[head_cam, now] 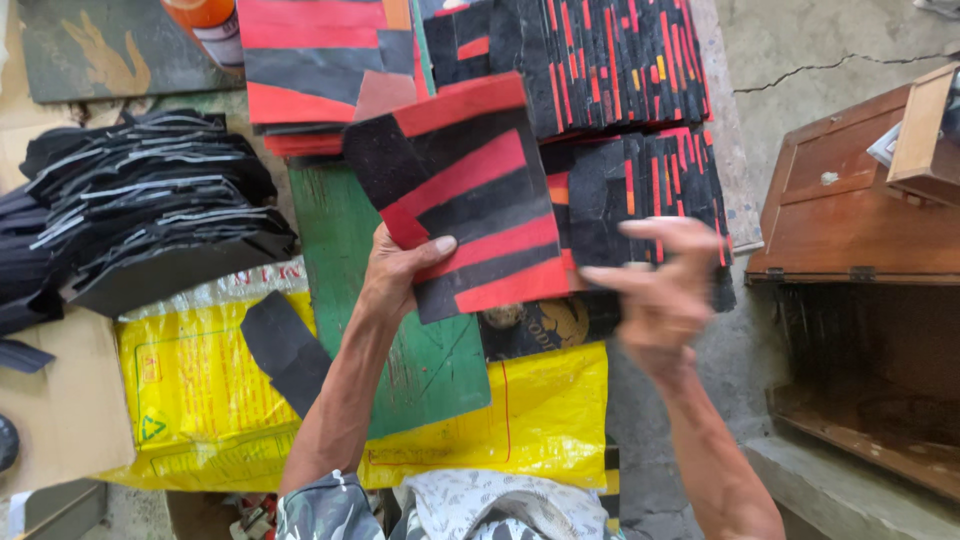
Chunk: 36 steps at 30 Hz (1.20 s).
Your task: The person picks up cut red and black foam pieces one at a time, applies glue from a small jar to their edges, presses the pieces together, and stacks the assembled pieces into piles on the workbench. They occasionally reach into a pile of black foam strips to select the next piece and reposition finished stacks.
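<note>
Here we hold a square patchwork panel [465, 195] of red and black strips above the green board [425, 350], judging ourselves mid-lift. Our left hand [395, 270] pinches its lower left corner, thumb pressed on the face. Our right hand [655, 290] is blurred at its right edge, fingers curled loosely, and whether it grips we cannot tell. Setting the panel down would call for a level, squared hold. Beyond the board lie stacked panels [600, 65]; left of it, piled black cut pieces [150, 200].
</note>
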Available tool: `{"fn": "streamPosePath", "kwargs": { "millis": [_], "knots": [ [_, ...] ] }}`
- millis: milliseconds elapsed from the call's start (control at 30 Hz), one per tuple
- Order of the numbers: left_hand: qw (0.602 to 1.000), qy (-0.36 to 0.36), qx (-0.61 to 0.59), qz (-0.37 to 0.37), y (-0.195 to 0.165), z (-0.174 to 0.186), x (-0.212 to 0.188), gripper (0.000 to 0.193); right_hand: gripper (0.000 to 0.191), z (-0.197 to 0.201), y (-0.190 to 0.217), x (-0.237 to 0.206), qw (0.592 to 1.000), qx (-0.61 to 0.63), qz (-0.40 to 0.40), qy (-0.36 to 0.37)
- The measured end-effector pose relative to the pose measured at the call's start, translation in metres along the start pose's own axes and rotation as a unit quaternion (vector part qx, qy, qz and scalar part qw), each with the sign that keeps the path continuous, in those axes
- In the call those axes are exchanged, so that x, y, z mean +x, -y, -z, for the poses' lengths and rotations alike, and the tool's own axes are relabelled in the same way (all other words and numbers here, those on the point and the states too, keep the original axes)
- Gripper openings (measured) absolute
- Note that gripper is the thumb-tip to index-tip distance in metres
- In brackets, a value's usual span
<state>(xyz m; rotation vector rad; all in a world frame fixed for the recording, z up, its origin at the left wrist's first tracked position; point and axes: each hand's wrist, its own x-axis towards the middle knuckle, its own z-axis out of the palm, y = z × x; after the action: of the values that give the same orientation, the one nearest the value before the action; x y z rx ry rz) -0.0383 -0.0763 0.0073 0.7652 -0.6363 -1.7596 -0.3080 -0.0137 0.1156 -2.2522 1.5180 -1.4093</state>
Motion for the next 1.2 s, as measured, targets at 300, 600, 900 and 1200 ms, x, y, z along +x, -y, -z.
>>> {"fn": "streamPosePath", "kwargs": {
  "millis": [300,600,900,1200],
  "knots": [
    [0.924,0.031,0.240,-0.296,-0.035,-0.077,0.185,0.055,0.031,0.018,-0.038,-0.017,0.982,0.030,-0.143,-0.123],
    [0.886,-0.009,0.326,-0.330,0.009,-0.097,0.419,0.057,0.035,-0.026,-0.074,-0.041,0.979,-0.032,-0.191,-0.064],
    [0.877,-0.062,0.388,-0.277,0.052,-0.096,0.498,0.055,0.042,-0.051,-0.108,-0.061,0.961,0.035,-0.259,-0.095],
    [0.879,-0.031,0.403,-0.254,0.074,-0.091,0.524,0.054,0.046,-0.059,-0.117,-0.072,0.940,0.095,-0.302,-0.125]
  ]
}}
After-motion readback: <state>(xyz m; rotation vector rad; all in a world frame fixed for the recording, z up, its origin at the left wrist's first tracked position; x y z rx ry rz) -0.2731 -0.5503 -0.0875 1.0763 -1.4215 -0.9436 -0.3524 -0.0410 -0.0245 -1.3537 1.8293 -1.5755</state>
